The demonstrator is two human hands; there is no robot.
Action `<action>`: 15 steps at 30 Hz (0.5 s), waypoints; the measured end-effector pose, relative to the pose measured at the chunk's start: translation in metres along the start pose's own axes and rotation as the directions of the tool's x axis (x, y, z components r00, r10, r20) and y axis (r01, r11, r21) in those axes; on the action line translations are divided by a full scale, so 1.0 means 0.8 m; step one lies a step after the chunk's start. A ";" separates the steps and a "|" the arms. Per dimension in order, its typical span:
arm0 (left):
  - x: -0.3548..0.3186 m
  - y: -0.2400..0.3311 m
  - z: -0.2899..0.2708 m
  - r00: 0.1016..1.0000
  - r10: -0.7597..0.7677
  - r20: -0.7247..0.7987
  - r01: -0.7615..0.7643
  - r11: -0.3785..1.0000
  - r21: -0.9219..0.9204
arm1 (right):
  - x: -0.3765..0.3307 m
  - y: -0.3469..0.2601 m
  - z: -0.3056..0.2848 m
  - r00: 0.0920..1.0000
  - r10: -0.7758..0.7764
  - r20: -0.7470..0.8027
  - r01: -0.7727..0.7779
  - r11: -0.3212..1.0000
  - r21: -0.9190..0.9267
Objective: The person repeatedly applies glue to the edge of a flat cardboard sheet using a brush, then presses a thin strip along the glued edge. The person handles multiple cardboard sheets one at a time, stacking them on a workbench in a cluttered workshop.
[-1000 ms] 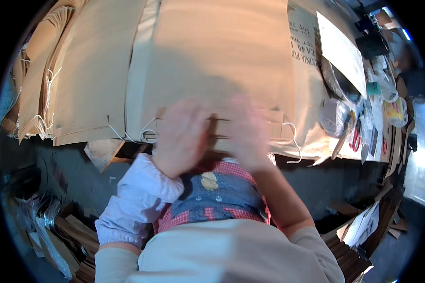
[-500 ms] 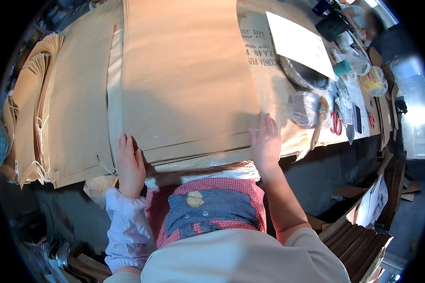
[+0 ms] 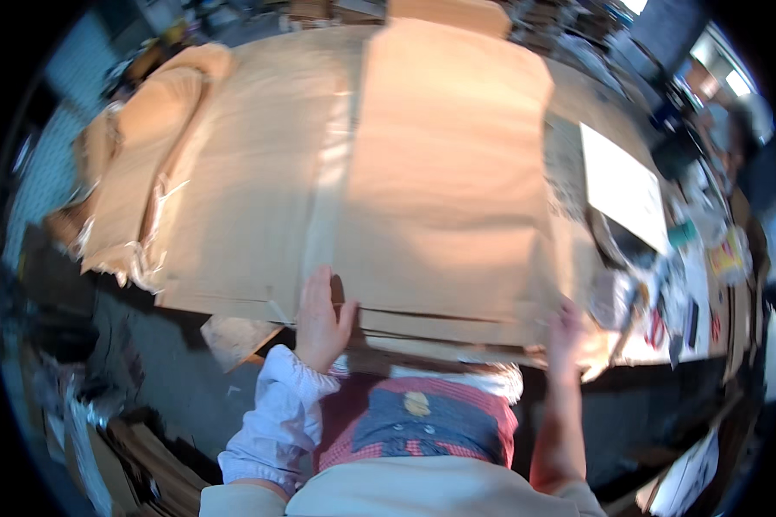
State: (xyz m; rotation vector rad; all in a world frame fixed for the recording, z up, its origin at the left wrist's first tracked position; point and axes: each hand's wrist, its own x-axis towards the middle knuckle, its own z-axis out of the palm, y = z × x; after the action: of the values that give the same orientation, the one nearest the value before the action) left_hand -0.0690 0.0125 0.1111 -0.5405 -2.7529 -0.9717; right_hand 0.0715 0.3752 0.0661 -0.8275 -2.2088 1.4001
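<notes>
A stack of large brown paper sheets (image 3: 448,181) lies in front of me, its top sheet rippled and the front edges layered. My left hand (image 3: 322,326) rests at the near left corner of this stack, fingers stretched out and thumb apart. At the near right corner, my right hand (image 3: 567,340) is next to the paper edge, smeared by motion, so its fingers cannot be read. To the left lies another flat pile of brown paper (image 3: 241,172), with a pale strip between the two piles.
Folded brown paper bundles (image 3: 151,164) with white ties lie at the far left. On the right are a white board (image 3: 622,185), a green cylinder (image 3: 681,233), a plastic-wrapped lump (image 3: 610,297), a brush (image 3: 627,327) and red-handled scissors (image 3: 655,329). A person (image 3: 729,129) is at the far right.
The view has shifted, showing more of the far end of the table. The top sheet, smooth before, now ripples. My right hand has moved from lying along the right edge to the near corner.
</notes>
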 end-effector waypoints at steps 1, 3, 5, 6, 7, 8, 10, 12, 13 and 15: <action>-0.004 -0.005 -0.011 0.987 -0.025 -0.156 0.035 0.997 0.062 | -0.016 -0.064 -0.016 0.974 0.132 0.185 -0.212 0.820 0.531; -0.009 -0.012 -0.030 0.814 -0.517 0.266 0.580 0.694 -0.426 | -0.020 -0.110 -0.041 0.917 0.133 0.376 -0.322 0.802 0.503; -0.024 -0.023 -0.021 0.781 -0.415 0.467 0.618 0.408 -0.672 | -0.018 -0.073 -0.021 0.947 0.103 0.303 -0.200 0.929 0.311; -0.029 -0.029 -0.028 0.841 -0.407 0.356 0.529 0.754 -0.388 | -0.018 -0.067 -0.012 0.962 0.059 0.267 -0.051 0.998 -0.035; -0.029 -0.028 -0.039 0.899 -0.383 0.213 0.429 0.866 -0.256 | -0.024 -0.078 0.000 0.974 0.004 0.228 0.087 0.919 -0.384; -0.032 -0.029 -0.054 0.942 -0.326 0.075 0.332 0.938 -0.099 | -0.027 -0.059 0.028 0.951 -0.252 0.181 0.300 0.894 -0.333; -0.035 -0.041 -0.090 0.922 -0.369 -0.118 0.367 0.929 -0.038 | -0.036 -0.077 0.079 0.939 -0.210 0.274 0.290 0.910 -0.296; -0.037 -0.111 -0.128 0.855 -0.394 -0.337 0.387 0.918 -0.092 | -0.043 -0.107 0.144 0.900 -0.197 0.389 0.231 0.972 -0.041; -0.036 -0.159 -0.150 0.812 -0.442 -0.382 0.345 0.891 -0.296 | -0.043 -0.132 0.177 0.868 -0.220 0.444 0.257 0.966 -0.023; -0.019 -0.239 -0.207 0.791 -0.460 -0.404 0.367 0.884 -0.288 | -0.039 -0.143 0.265 0.750 -0.195 0.632 0.059 0.972 0.229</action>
State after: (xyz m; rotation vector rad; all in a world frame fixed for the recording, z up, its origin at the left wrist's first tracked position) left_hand -0.1226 -0.2345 0.1259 0.2814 -2.3808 -1.2757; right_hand -0.0650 0.1746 0.0802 -0.0911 -2.4738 2.0189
